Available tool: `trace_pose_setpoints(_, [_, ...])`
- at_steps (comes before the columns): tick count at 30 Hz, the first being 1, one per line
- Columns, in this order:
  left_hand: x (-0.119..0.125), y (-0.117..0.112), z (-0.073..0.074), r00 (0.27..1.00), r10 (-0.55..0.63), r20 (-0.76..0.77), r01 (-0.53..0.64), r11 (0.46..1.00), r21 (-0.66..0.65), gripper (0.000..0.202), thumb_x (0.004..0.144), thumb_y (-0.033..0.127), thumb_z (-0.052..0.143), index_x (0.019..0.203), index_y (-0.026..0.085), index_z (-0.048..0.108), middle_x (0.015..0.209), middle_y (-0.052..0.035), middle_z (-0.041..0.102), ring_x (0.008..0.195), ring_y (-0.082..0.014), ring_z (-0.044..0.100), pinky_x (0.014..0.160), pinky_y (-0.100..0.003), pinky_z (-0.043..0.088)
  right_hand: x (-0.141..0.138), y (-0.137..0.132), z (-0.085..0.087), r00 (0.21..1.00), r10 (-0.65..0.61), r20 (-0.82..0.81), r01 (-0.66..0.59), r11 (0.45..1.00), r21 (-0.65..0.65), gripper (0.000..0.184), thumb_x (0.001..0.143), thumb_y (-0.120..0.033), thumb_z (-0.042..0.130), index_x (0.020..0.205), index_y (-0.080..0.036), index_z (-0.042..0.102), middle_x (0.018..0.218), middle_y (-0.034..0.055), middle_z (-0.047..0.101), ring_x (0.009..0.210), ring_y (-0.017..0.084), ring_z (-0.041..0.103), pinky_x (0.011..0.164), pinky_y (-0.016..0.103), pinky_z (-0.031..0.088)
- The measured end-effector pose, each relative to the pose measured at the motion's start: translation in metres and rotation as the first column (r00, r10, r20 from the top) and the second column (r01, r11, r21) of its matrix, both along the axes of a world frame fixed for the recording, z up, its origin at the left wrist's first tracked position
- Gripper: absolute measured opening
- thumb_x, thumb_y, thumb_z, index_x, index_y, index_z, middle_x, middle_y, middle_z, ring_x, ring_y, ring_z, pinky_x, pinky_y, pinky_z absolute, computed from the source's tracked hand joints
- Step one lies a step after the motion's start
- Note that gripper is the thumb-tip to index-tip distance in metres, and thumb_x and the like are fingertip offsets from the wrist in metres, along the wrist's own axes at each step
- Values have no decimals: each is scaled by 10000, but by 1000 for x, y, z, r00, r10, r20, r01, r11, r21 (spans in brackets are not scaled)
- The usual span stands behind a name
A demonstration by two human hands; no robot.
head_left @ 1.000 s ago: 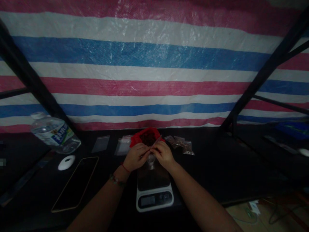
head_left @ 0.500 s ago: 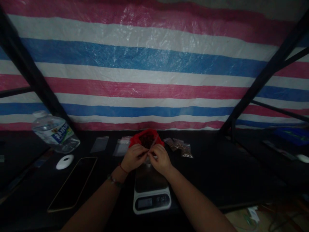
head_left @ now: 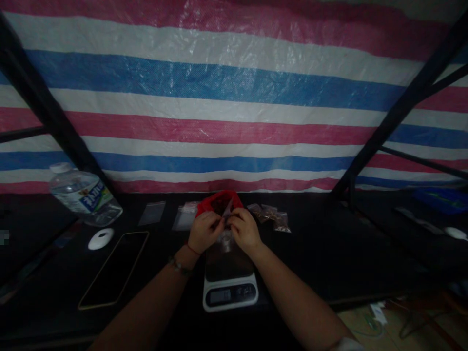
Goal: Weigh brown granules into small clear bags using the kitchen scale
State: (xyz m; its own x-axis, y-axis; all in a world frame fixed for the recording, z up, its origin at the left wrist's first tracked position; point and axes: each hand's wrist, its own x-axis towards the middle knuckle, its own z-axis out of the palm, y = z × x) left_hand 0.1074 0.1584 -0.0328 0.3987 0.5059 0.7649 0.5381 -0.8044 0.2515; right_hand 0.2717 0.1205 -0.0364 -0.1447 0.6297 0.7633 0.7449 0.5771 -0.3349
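Both of my hands meet over the back of a white kitchen scale (head_left: 230, 295) with a dark plate. Between their fingertips is a small clear plastic bag (head_left: 228, 208), its upper part standing up. My left hand (head_left: 204, 230) pinches it from one side, and my right hand (head_left: 246, 231) pinches the other. Below the fingers, a small clear cup-like thing (head_left: 226, 242) rests on the scale plate, partly hidden. Just behind the hands is a red bag (head_left: 210, 200), open, with dark reddish-brown pieces inside that I cannot identify.
Several filled small bags (head_left: 281, 222) lie to the right. Flat clear bags (head_left: 182, 219) and another flat bag (head_left: 152, 213) lie left. Further left are a phone (head_left: 115, 270), a white mouse (head_left: 101, 239) and a big clear bottle (head_left: 86, 195). A striped sheet (head_left: 234, 107) hangs behind.
My fingers have shifted slightly on the small bag, and more of the clear cup-like thing shows beneath them. The whole view has tilted a little; the other things stay put.
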Motion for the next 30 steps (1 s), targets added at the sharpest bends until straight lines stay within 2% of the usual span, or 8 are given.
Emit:
trace_pose_setpoints(4, [4,-4,2,999,-36,-17,37,999,21,174,854,238,520,710,175,595,677,-41,616,670,-158,572,640,-289,452,-2,-2,3,996,30,-81,-32,999,-30,214,809,-139,526,937,-199,687,1049,91,607,964,200,578,849,348,503])
trace_pose_setpoints(9, [2,-6,3,983,-175,-56,178,983,38,104,852,223,527,797,184,605,755,-40,642,740,-163,580,715,-312,470,1,2,1,981,151,-118,-159,985,-68,333,830,-97,456,1048,-216,678,965,73,650,911,175,615,835,322,524])
trace_pose_setpoints(11, [-2,-3,3,991,-130,27,128,990,65,105,852,240,525,890,185,606,874,-60,652,848,-185,589,796,-350,472,2,5,0,973,155,-171,-168,983,-69,355,835,-93,447,1070,-228,676,960,69,661,910,174,623,837,327,524])
trace_pose_setpoints(13, [-6,1,2,989,0,148,-8,998,59,231,863,280,504,1052,168,575,1079,-111,617,1033,-232,555,910,-418,441,4,6,0,959,139,-246,-160,985,-67,324,849,-127,473,1070,-242,681,960,64,667,912,174,629,834,325,522])
trace_pose_setpoints(16, [-11,11,-4,975,103,197,-97,994,-39,406,902,316,431,1263,130,452,1267,-165,522,1193,-270,474,998,-470,387,5,7,1,941,109,-322,-146,985,-95,219,840,-195,559,981,-255,716,895,49,678,856,175,642,789,309,527])
trace_pose_setpoints(20, [-13,21,-14,987,31,160,9,970,-244,440,939,300,363,1345,131,366,1169,-140,589,1045,-222,584,906,-396,470,7,8,1,926,80,-369,-134,983,-122,182,837,-209,584,927,-243,739,885,58,682,844,179,650,774,306,525])
trace_pose_setpoints(22, [-13,22,-17,985,21,173,30,958,-287,438,940,291,368,1349,137,365,1095,-123,617,960,-204,615,858,-370,495,8,9,0,926,76,-370,-140,979,-151,207,847,-199,567,959,-247,734,911,59,682,871,179,649,789,308,519])
trace_pose_setpoints(30, [-13,25,-21,959,125,256,-69,974,-217,393,931,261,374,1301,142,431,1138,-130,598,985,-208,604,858,-372,494,8,11,1,934,32,-356,-121,965,-231,264,796,-209,645,1052,-244,697,972,51,689,896,192,639,832,326,506])
